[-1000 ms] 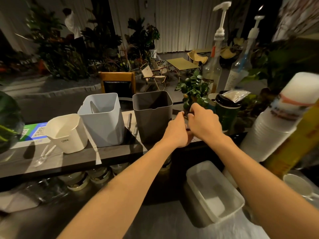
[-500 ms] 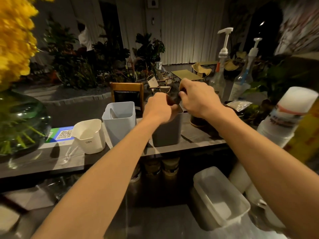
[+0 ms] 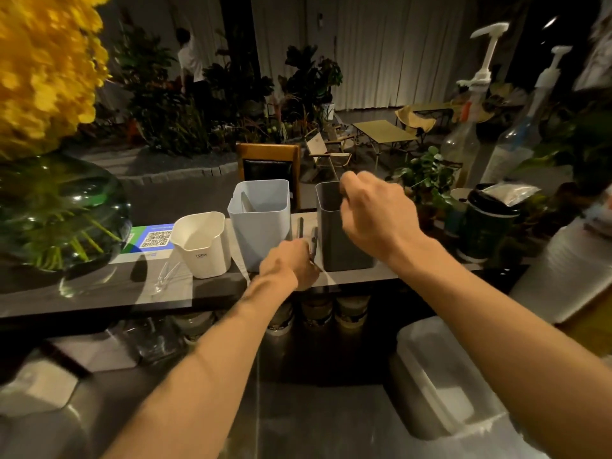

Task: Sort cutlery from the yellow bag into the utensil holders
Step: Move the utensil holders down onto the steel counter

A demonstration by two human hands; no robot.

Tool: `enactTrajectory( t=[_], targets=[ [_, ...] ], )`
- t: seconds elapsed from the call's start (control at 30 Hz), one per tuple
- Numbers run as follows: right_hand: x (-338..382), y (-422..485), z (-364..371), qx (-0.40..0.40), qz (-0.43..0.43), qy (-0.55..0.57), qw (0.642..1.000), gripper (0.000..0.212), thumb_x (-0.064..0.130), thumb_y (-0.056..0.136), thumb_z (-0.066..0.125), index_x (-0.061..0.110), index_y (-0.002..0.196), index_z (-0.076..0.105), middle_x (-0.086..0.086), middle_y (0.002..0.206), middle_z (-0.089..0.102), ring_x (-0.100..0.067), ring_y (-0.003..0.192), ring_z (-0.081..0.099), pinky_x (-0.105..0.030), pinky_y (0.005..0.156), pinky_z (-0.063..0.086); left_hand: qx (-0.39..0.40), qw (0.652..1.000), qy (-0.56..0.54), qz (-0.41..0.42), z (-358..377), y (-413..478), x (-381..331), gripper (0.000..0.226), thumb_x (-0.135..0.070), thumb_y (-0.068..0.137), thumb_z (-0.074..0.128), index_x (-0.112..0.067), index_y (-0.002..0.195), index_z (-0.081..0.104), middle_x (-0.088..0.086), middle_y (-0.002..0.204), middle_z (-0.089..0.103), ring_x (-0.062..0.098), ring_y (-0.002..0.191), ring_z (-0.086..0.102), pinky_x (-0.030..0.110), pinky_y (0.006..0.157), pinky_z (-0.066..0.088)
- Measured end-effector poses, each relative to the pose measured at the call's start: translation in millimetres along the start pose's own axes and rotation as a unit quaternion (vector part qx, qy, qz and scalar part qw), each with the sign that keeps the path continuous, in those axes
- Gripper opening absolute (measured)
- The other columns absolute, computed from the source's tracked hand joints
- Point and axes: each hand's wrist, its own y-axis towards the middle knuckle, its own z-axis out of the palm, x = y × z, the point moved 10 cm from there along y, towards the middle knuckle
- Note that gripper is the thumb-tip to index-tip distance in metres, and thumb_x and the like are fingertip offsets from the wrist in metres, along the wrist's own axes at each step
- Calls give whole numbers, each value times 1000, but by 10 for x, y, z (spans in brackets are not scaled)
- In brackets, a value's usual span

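Just left of the dark grey holder (image 3: 331,233), flat on the shelf (image 3: 212,288): cutlery (image 3: 313,238), near end pinched in curled left hand (image 3: 288,265). Over holder's rim, right hand (image 3: 374,220) curled; contents impossible to tell. Probably light, stiff, slick; best gripped mid-handle.

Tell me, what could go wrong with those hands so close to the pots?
1. The right hand hovers at the rim of the dark grey holder, which stands near the front edge of the shelf; a bump might tip it over.
2. The left hand is at the dark cutlery lying beside that holder; in this dim light a piece could get nudged off the shelf.
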Motion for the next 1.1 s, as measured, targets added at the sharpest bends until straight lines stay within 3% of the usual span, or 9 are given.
enactTrajectory(
  t=[0.07,0.17,0.23,0.3,0.4,0.53,0.67,0.9,1.1],
  targets=[
    [215,-118,210,41,-30,49,998,12,24,98,54,15,106,53,-7,92,64,-31,79,63,-41,62,56,27,1000,15,1,237,128,76,34,-28,91,51,-13,120,59,14,119,67,38,107,65,45,93,55],
    [220,-303,827,181,35,62,981,17,29,99,53,15,107,60,-5,93,59,-28,84,58,-39,67,53,51,998,-39,7,323,132,49,73,-54,76,39,-5,129,52,21,131,61,41,116,61,54,99,51],
    [117,-414,1242,248,80,57,964,22,32,99,52,16,107,64,-6,99,62,-28,90,61,-42,75,57,86,996,10,-38,390,129,164,54,-42,91,50,-9,135,46,17,135,53,37,124,54,49,106,46],
    [21,-485,1532,292,114,58,948,23,35,99,50,18,109,64,-8,104,64,-31,96,62,-48,82,58,79,993,16,-85,304,28,228,51,-20,95,61,-16,141,41,15,136,50,35,124,53,45,99,47],
    [-36,-522,1769,341,135,72,927,23,33,98,54,18,113,62,-7,108,61,-31,100,60,-43,83,54,78,992,73,-64,398,141,237,48,-16,95,62,-15,141,47,13,132,55,33,120,56,42,92,50],
    [-49,-477,1818,319,130,52,937,21,35,95,64,17,105,62,-6,98,58,-30,93,58,-38,71,46,58,990,108,-63,419,210,272,46,-14,93,65,-16,138,51,13,129,57,35,119,56,45,91,50],
    [-44,-447,1806,296,155,83,939,23,30,89,70,15,106,62,-4,94,50,-32,99,59,-39,73,49,39,993,97,-62,374,275,261,48,-14,93,67,-22,139,52,13,130,55,36,121,52,52,96,51],
    [-19,-411,1728,260,139,14,955,16,18,94,65,12,109,64,-6,94,55,-32,101,60,-38,70,47,17,994,106,-33,412,307,234,47,-18,89,75,-19,131,53,11,123,56,35,117,55,49,91,54],
    [-21,-476,1665,248,159,6,956,22,25,100,55,13,118,50,-10,114,62,-30,107,59,-38,71,43,48,987,150,-12,388,293,97,47,-12,91,70,-12,134,52,14,128,55,35,120,54,48,91,52]
  ],
)
